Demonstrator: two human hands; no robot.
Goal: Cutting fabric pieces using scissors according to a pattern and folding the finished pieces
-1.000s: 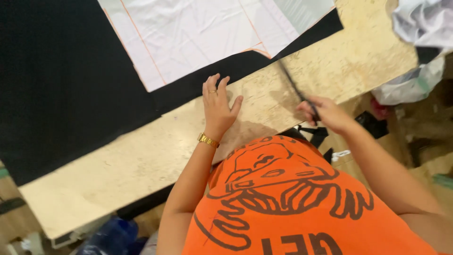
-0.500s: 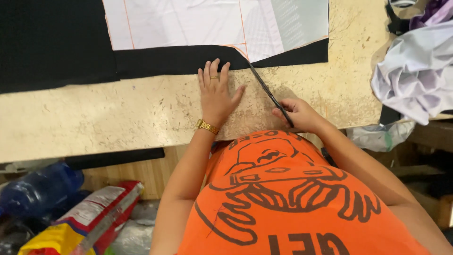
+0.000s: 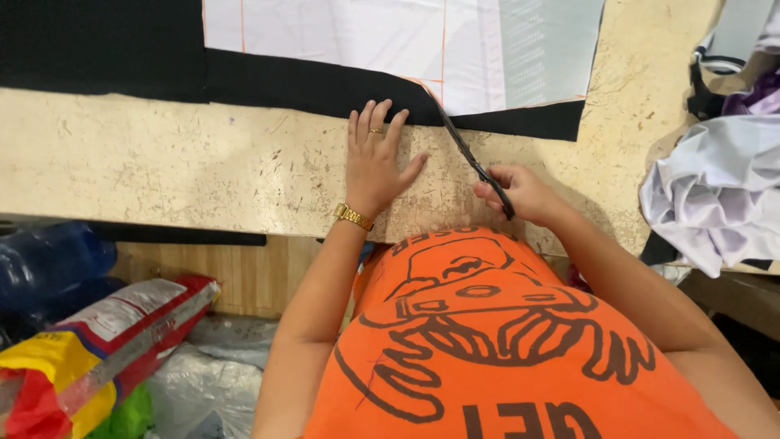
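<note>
- I take the black fabric (image 3: 309, 81) as my landmark: it lies along the far side of the worn table (image 3: 162, 171), with a white paper pattern (image 3: 390, 36) on top of it.
- My left hand (image 3: 375, 167) lies flat and spread, gripping nothing, with the palm on bare table just below the fabric and the fingertips touching its near edge.
- My right hand (image 3: 520, 193) is curled around the handles of the black scissors (image 3: 467, 150), below the fabric. The blades reach up to the fabric edge at the pattern's lower corner, just right of my left fingers.
- Biggest risk, as I judge it: the blades run very near my left index finger and thumb. A push forward while that hand holds its place could nick a fingertip.
- My left hand pins only the fabric's edge, not the paper. The pattern could slide as the blades lift the cloth, and the cut would then wander off the outline.
- I cannot tell whether the blades are parted or closed, so I cannot say whether fabric sits between them.
- A heap of pale cloth (image 3: 715, 199) sits well right of the fabric, near my right elbow. A wide arm swing could drag it.
</note>
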